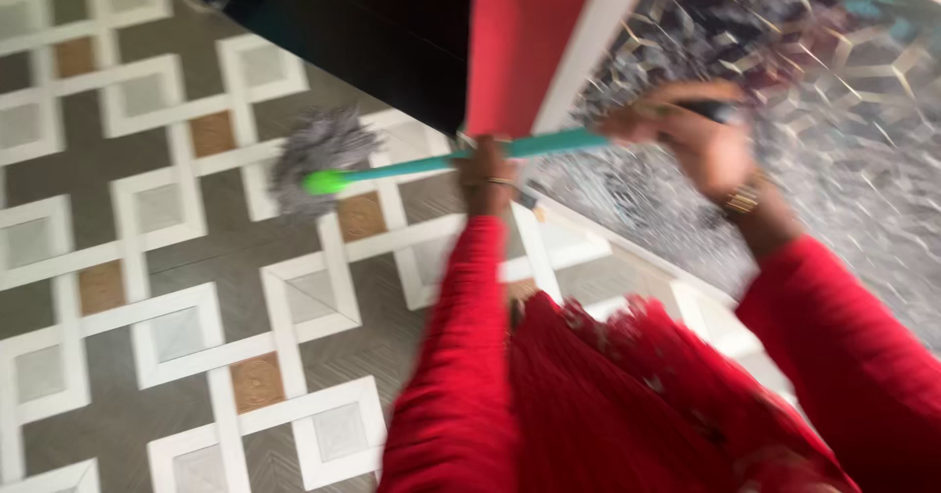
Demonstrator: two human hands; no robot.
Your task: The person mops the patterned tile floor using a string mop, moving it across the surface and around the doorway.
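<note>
A mop with a teal handle [549, 145], a green collar and a grey stringy head [319, 155] stretches across the middle of the head view, the head resting on the patterned floor. My left hand [487, 174] grips the handle near its middle. My right hand [686, 130] grips the upper end of the handle, close to the dark grip. Both arms wear red sleeves, and a gold bracelet shows on my right wrist. The picture is blurred by motion.
The floor [147, 287] is tiled in grey with white square frames and brown insets. A black piece of furniture [372, 32] and a red panel [520, 32] stand just beyond the mop. A glittery geometric wall [833, 91] fills the right. Red clothing [627, 405] covers the lower middle.
</note>
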